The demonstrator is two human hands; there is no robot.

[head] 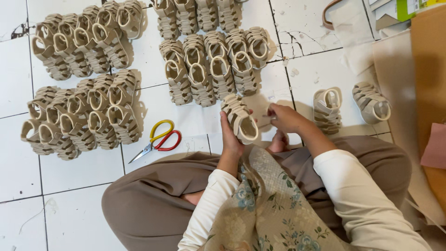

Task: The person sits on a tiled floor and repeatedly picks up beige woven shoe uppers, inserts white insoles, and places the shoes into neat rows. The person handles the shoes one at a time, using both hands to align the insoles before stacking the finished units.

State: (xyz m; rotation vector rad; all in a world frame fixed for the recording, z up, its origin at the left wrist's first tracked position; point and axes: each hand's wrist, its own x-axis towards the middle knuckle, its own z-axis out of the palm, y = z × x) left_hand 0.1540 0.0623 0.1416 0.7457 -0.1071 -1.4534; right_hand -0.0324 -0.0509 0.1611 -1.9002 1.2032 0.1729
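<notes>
Above the white tiled floor, my left hand is closed around a small beige woven plastic sandal; my right hand pinches its side with bent fingers.

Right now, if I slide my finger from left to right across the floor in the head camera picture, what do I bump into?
Rows of beige sandals → scissors → left hand holding a sandal → right hand → two loose sandals → cardboard sheet.

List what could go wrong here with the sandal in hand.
The left hand holds one sandal while the right hand works beside it; a slip might drop it onto the row of sandals just ahead. The scissors lie near the knee and could be bumped.
</notes>
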